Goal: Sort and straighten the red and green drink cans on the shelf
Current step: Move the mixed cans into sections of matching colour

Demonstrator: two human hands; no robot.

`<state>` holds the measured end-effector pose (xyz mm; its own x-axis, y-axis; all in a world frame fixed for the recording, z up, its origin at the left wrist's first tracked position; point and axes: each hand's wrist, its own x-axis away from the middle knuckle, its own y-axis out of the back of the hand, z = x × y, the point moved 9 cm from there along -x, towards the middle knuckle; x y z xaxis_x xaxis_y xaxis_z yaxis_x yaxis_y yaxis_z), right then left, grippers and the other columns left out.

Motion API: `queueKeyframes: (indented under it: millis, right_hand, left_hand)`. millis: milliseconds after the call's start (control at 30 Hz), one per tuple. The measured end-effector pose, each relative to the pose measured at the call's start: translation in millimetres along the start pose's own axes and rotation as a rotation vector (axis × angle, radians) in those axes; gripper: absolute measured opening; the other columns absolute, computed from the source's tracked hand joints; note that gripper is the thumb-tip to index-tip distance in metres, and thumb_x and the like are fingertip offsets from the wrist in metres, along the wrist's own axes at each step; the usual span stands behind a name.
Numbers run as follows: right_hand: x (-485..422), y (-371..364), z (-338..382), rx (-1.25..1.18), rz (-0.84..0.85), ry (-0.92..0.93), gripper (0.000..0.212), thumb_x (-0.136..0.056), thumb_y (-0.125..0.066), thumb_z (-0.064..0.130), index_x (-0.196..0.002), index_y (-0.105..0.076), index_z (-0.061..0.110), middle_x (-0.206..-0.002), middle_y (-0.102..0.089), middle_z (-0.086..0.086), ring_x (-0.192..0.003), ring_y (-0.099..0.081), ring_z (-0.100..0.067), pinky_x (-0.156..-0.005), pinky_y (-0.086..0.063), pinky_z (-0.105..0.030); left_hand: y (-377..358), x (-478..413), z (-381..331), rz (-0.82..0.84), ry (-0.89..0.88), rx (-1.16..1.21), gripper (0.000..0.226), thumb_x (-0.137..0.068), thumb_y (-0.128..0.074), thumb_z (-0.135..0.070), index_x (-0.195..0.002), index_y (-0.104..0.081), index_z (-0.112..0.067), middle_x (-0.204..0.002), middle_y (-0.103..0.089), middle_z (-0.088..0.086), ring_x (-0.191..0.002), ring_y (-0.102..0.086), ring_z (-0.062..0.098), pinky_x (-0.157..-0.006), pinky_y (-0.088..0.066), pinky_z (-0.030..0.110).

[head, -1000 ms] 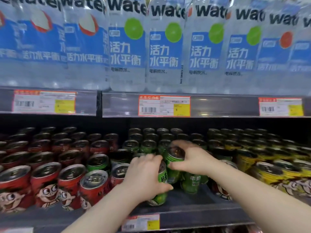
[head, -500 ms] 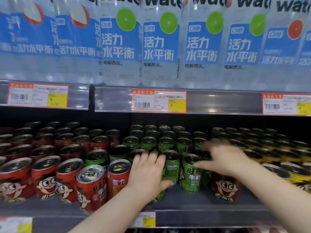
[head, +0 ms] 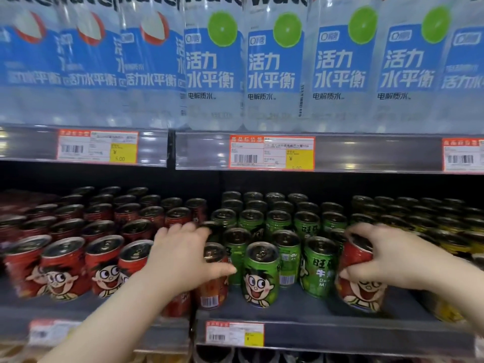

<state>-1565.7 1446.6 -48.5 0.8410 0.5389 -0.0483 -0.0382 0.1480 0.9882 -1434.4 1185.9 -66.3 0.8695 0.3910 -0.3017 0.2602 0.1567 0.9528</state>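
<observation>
Red cans [head: 65,265] fill the shelf's left half and green cans [head: 277,221] stand in rows in the middle. One green can [head: 260,276] stands alone at the front. My left hand [head: 183,258] grips a red can [head: 210,294] at the border of the two colours, with the thumb across its front; its barcode faces me. To the right of the green rows, my right hand [head: 392,260] grips a tilted stray red can [head: 360,292], fingers over the lid and thumb on the front.
Yellow cans [head: 458,231] stand to the right of the green ones. The grey shelf [head: 314,318] has bare room in front of the green rows. Large water bottles [head: 275,61] hang close overhead on the upper shelf, whose edge carries price tags [head: 272,153].
My left hand let go of the green can and shifted left onto a red one. My right hand left the green cans, moved right and took hold of the stray red can.
</observation>
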Motion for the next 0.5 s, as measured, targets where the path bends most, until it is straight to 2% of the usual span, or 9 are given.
queueKeyframes:
  millis: [133, 267, 367, 433, 500]
  right_hand:
    - [9, 8, 58, -0.104, -0.03, 0.214, 0.082, -0.061, -0.07, 0.061, -0.133, -0.037, 0.04, -0.126, -0.046, 0.009, -0.11, -0.053, -0.012, -0.091, -0.049, -0.027]
    - [14, 4, 112, -0.235, -0.066, 0.393, 0.084, -0.061, -0.07, 0.06, -0.135, -0.033, 0.046, -0.119, -0.036, 0.019, -0.111, -0.047, -0.005, -0.093, -0.043, -0.02]
    - [12, 6, 147, -0.289, -0.093, 0.492, 0.087, -0.06, -0.069, 0.063, -0.137, -0.03, 0.047, -0.116, -0.032, 0.023, -0.109, -0.042, 0.0, -0.095, -0.041, -0.019]
    - [10, 7, 171, -0.311, -0.091, 0.549, 0.09, -0.06, -0.07, 0.063, -0.138, -0.028, 0.046, -0.116, -0.031, 0.024, -0.11, -0.04, 0.0, -0.096, -0.04, -0.019]
    - [7, 8, 196, -0.326, -0.094, 0.61, 0.09, -0.059, -0.07, 0.062, -0.137, -0.028, 0.044, -0.116, -0.032, 0.023, -0.114, -0.042, -0.002, -0.097, -0.039, -0.021]
  left_hand:
    - [-18, 7, 18, 0.087, -0.018, 0.038, 0.089, -0.059, -0.052, -0.081, -0.134, -0.04, -0.034, -0.133, -0.047, -0.005, -0.126, -0.037, 0.02, -0.102, -0.033, 0.038]
    - [-19, 14, 19, -0.047, -0.064, 0.101, 0.081, -0.064, -0.053, -0.075, -0.132, -0.043, -0.033, -0.128, -0.046, -0.008, -0.123, -0.038, 0.017, -0.101, -0.035, 0.034]
    - [-12, 25, 28, -0.16, -0.068, 0.201, 0.08, -0.057, -0.044, -0.076, -0.116, -0.061, -0.025, -0.113, -0.057, -0.002, -0.109, -0.053, 0.022, -0.091, -0.045, 0.038]
    - [-4, 36, 41, -0.264, -0.05, 0.232, 0.07, -0.06, -0.047, -0.072, -0.104, -0.068, -0.021, -0.103, -0.063, -0.002, -0.097, -0.06, 0.022, -0.082, -0.05, 0.039]
    - [4, 46, 57, -0.307, 0.013, 0.272, 0.063, -0.065, -0.045, -0.068, -0.101, -0.068, -0.021, -0.104, -0.061, -0.004, -0.1, -0.057, 0.02, -0.085, -0.047, 0.036]
